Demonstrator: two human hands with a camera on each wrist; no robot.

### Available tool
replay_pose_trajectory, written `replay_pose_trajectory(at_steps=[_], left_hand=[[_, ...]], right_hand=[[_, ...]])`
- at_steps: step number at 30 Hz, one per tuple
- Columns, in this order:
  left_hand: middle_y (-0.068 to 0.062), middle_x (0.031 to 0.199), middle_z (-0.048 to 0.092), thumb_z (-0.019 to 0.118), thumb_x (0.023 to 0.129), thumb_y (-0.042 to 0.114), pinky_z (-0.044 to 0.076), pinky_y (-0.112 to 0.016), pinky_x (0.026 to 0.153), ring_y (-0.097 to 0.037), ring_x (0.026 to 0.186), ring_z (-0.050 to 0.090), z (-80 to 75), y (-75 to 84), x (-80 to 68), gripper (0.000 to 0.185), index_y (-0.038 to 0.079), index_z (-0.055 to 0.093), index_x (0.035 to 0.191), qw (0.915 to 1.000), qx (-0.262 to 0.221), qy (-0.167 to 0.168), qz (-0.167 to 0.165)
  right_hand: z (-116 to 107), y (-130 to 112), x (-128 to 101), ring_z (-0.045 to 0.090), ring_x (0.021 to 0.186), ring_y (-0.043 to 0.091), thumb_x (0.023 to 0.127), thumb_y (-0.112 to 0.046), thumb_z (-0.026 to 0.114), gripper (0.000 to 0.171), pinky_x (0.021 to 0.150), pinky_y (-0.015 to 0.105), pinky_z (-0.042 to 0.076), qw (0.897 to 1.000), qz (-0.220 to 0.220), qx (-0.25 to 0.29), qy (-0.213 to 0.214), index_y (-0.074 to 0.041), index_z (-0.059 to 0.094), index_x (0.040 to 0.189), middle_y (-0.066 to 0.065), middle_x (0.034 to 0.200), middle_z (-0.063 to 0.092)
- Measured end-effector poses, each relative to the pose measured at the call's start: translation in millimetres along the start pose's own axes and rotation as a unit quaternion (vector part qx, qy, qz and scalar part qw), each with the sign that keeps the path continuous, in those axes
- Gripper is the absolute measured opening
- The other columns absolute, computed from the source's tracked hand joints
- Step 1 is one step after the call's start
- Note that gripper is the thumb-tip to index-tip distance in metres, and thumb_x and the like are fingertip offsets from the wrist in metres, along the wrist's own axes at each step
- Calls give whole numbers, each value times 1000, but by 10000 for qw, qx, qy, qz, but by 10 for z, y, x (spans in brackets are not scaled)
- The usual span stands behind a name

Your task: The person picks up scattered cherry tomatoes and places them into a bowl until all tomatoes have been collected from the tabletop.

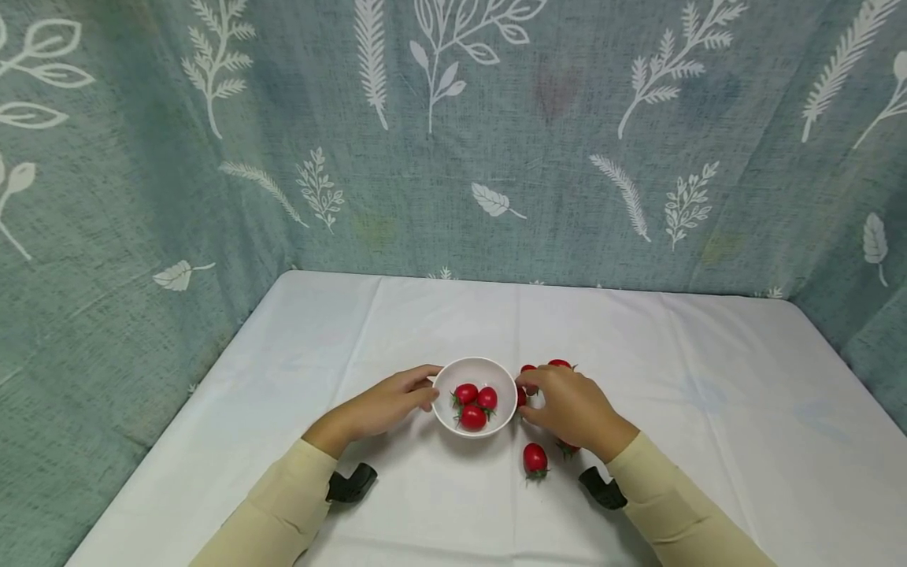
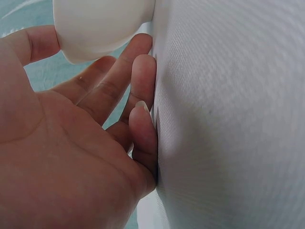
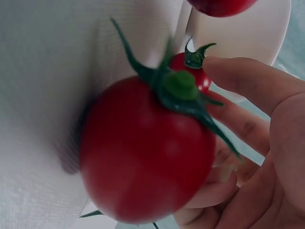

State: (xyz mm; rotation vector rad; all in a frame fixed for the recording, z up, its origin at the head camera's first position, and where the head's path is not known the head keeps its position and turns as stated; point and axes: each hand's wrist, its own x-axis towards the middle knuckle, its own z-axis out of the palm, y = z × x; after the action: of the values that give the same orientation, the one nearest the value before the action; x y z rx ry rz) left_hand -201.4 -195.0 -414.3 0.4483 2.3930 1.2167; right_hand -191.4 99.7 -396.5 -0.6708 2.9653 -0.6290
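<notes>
Resting on a white cloth-covered tabletop (image 1: 397,504), a small round white bowl (image 1: 475,370) sat between the two hands and held three small red tomatoes with green stems (image 1: 473,406). The left hand (image 1: 386,405) lay at the bowl's left side, its grip loosely open: the thumb and straightened fingers (image 2: 143,81) touched the bowl's outer wall (image 2: 102,28) while the lower fingers rested on the cloth. The right hand (image 1: 570,405) sat just right of the bowl, its fingers curled; how it held a red tomatoe by the rim (image 3: 193,67) could not be told for certain, though a fingertip (image 3: 238,76) touched its stem end. More loose red tomatoes lay about that hand: one at the far side (image 1: 560,364), one near the wrist (image 1: 534,459), and one close under the palm (image 3: 147,152). Leaf-patterned grey-green fabric (image 1: 453,142) hung behind.
</notes>
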Motion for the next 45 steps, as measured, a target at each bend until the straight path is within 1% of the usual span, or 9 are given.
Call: replay_pose_trajectory(at_steps=[3, 7, 13, 18, 23, 29, 39, 45], left_hand=[[-1, 99, 64, 48, 105, 34, 36, -46, 100, -20, 108, 54, 0, -7, 0, 41, 24, 49, 144, 10000, -15, -5, -9], [-1, 99, 64, 49, 104, 34, 36, -46, 100, -20, 108, 53, -1, -12, 3, 41, 24, 50, 144, 10000, -31, -7, -30], [-1, 100, 65, 49, 104, 35, 36, -48, 102, -20, 108, 54, -4, 0, 3, 42, 24, 49, 144, 10000, -34, 4, -75], [-1, 101, 65, 49, 104, 37, 36, -48, 103, -20, 109, 54, -5, 1, -1, 43, 24, 49, 145, 9999, -21, 27, -111], [-1, 100, 65, 49, 104, 37, 36, -48, 103, -20, 110, 53, -2, 1, -1, 43, 24, 48, 145, 9999, -37, 22, -99], [-1, 99, 65, 49, 104, 36, 36, -48, 103, -20, 110, 53, 5, 8, 2, 43, 23, 49, 145, 10000, -51, 11, -65], [-1, 99, 65, 49, 104, 37, 35, -49, 104, -20, 111, 53, 0, -4, 7, 43, 23, 49, 145, 10000, -28, 21, -61], [-1, 100, 65, 48, 104, 35, 35, -50, 104, -21, 112, 53, 2, 14, -2, 43, 22, 48, 145, 9999, -50, 14, -89]], right_hand=[[7, -11, -3, 58, 82, 8, 79, -23, 85, 38, 62, 28, 48, 9999, 10, -43, -117, -23, 72, 114, -10, 95, 69], [6, -24, -8, 58, 83, 8, 78, -24, 86, 43, 63, 28, 49, 9997, 75, -87, -213, -20, 71, 118, -9, 98, 70], [1, -34, -12, 58, 81, 7, 78, -24, 86, 42, 63, 28, 50, 9997, 61, -71, -227, -19, 71, 118, -8, 97, 71], [4, -40, -14, 56, 77, 6, 78, -24, 86, 41, 61, 28, 47, 9995, -32, 25, -326, -22, 70, 116, -11, 95, 70], [8, -46, -8, 54, 75, 7, 78, -25, 87, 42, 60, 27, 46, 9993, -37, -40, -370, -21, 70, 116, -13, 93, 69], [4, -48, -13, 53, 73, 7, 77, -25, 87, 40, 59, 27, 46, 9994, -18, -105, -343, -21, 71, 113, -14, 90, 68], [23, -27, -23, 54, 72, 5, 76, -26, 87, 34, 60, 27, 47, 9995, -196, -84, -242, -23, 71, 106, -14, 88, 68], [25, -23, -25, 52, 70, 6, 76, -26, 87, 33, 59, 27, 46, 9994, -190, -131, -246, -22, 72, 106, -14, 86, 67]])
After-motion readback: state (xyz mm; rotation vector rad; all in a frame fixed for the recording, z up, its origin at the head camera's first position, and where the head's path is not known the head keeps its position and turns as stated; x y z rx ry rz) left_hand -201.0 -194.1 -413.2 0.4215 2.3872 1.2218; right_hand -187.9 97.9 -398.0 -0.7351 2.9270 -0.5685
